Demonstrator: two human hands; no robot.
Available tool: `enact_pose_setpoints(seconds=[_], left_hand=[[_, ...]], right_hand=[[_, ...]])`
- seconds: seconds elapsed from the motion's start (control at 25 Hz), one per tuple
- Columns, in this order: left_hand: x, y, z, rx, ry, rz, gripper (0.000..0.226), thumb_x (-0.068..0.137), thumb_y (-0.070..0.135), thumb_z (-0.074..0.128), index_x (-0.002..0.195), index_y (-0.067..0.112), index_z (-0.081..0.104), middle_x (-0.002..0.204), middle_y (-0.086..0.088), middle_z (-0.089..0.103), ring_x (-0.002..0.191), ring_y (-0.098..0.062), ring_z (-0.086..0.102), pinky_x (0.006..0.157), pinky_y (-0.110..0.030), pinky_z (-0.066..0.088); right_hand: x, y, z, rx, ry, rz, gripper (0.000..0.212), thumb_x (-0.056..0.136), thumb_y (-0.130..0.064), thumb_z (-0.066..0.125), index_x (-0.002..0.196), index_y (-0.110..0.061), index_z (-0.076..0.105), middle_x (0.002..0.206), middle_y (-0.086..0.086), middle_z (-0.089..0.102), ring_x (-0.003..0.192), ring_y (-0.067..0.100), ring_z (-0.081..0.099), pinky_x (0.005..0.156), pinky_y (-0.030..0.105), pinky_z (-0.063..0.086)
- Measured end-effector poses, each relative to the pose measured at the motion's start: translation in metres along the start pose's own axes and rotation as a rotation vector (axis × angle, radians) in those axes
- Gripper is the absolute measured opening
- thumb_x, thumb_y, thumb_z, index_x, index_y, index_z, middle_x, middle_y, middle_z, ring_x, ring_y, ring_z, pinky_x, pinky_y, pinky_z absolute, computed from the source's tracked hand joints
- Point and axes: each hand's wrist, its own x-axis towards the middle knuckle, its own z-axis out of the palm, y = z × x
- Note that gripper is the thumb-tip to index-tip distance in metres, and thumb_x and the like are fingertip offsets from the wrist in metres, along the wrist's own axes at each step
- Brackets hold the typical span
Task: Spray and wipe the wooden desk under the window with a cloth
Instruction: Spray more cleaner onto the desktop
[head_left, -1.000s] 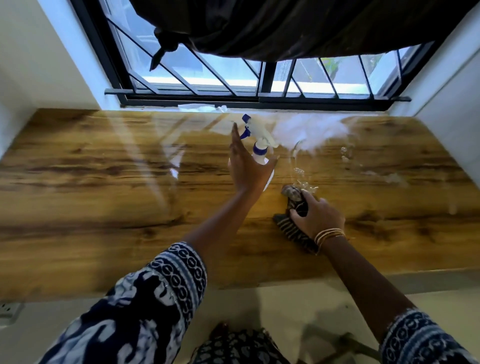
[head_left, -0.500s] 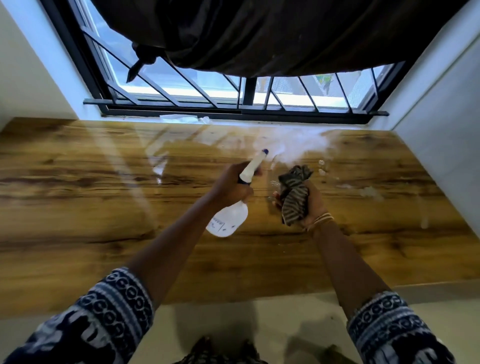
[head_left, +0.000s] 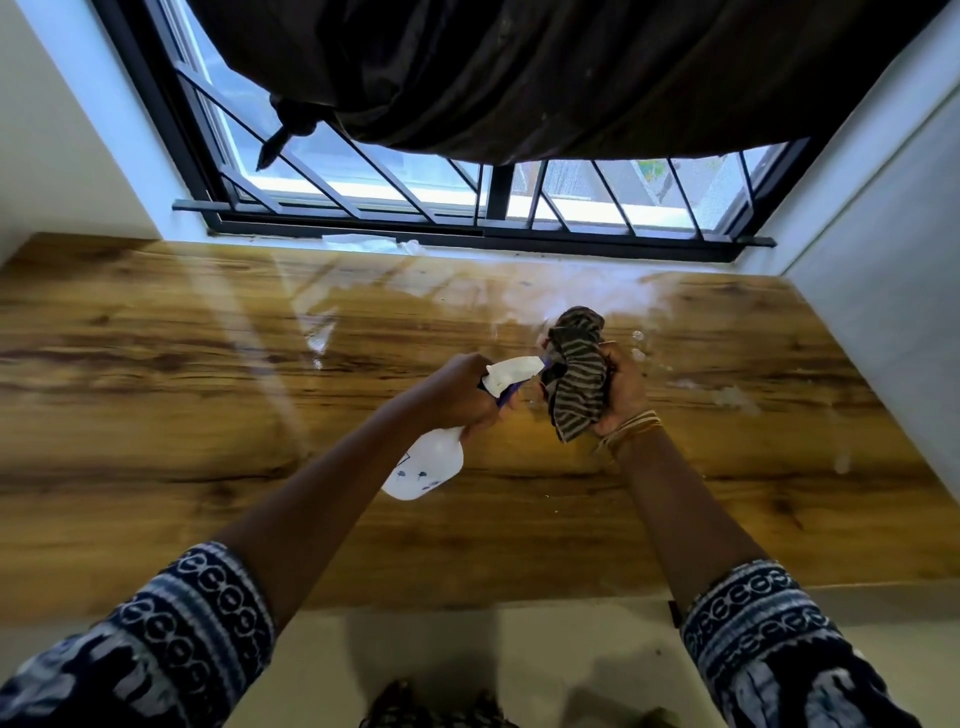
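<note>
Overhead, beyond both hands: dark curtain (head_left: 571, 78), knotted at one corner, across a barred window (head_left: 395, 187). Crumpled white scrap (head_left: 358, 240) on the sill. Wooden tabletop (head_left: 156, 389) beneath the hands, wet patches past the right hand (head_left: 626, 387). Left hand (head_left: 462, 392) grips spray bottle (head_left: 431, 465), nozzle touching striped cloth (head_left: 576, 379) bunched in the right hand's clenched fingers.

Head view, looking steeply down, close over desk (head_left: 156, 415).

A dark curtain (head_left: 545, 73) hangs knotted over the black-barred window (head_left: 467, 208) between white walls (head_left: 62, 156).
</note>
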Motion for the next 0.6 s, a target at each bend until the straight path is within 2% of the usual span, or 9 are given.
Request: enact_pose_setpoints(seconds=[0.2, 0.28, 0.4, 0.48, 0.6], left_hand=[[-0.003, 0.005, -0.004, 0.024, 0.014, -0.025, 0.036, 0.057, -0.013, 0.060, 0.075, 0.017, 0.059, 0.072, -0.004, 0.060, 0.065, -0.024, 0.057, 0.052, -0.031, 0.048], [-0.004, 0.006, -0.005, 0.010, 0.008, -0.010, 0.033, 0.062, -0.015, 0.059, 0.074, 0.016, 0.058, 0.070, -0.005, 0.058, 0.061, -0.024, 0.055, 0.051, -0.032, 0.048], [-0.006, 0.007, -0.010, -0.019, -0.009, 0.014, 0.025, 0.071, -0.015, 0.057, 0.082, 0.007, 0.060, 0.064, 0.000, 0.057, 0.048, -0.015, 0.054, 0.039, -0.024, 0.043], [-0.009, 0.010, -0.012, -0.011, 0.001, 0.010, 0.031, 0.069, -0.019, 0.056, 0.089, 0.005, 0.062, 0.064, 0.003, 0.058, 0.046, -0.007, 0.054, 0.037, -0.020, 0.041], [-0.010, 0.005, -0.009, -0.053, 0.033, -0.032, 0.030, 0.072, -0.014, 0.058, 0.096, 0.005, 0.060, 0.072, -0.005, 0.061, 0.056, -0.019, 0.057, 0.040, -0.026, 0.044]], right_hand=[[0.019, 0.000, -0.011, -0.006, -0.027, 0.083, 0.058, 0.092, -0.037, 0.028, 0.101, -0.002, 0.073, 0.095, 0.017, 0.068, 0.076, 0.032, 0.065, 0.071, 0.041, 0.055], [0.022, -0.001, -0.013, -0.005, -0.027, 0.095, 0.061, 0.093, -0.039, 0.024, 0.104, -0.001, 0.072, 0.097, 0.017, 0.067, 0.078, 0.031, 0.065, 0.071, 0.043, 0.055], [0.025, -0.002, -0.011, -0.012, -0.032, 0.077, 0.054, 0.090, -0.036, 0.032, 0.108, -0.001, 0.069, 0.099, 0.017, 0.066, 0.079, 0.031, 0.065, 0.071, 0.042, 0.055], [0.025, -0.002, -0.005, -0.008, -0.047, 0.063, 0.050, 0.083, -0.033, 0.043, 0.112, 0.001, 0.064, 0.102, 0.017, 0.064, 0.080, 0.032, 0.064, 0.071, 0.041, 0.055], [0.025, 0.000, 0.003, 0.006, -0.056, 0.083, 0.052, 0.080, -0.031, 0.044, 0.119, 0.002, 0.055, 0.103, 0.017, 0.062, 0.082, 0.030, 0.060, 0.070, 0.040, 0.056]])
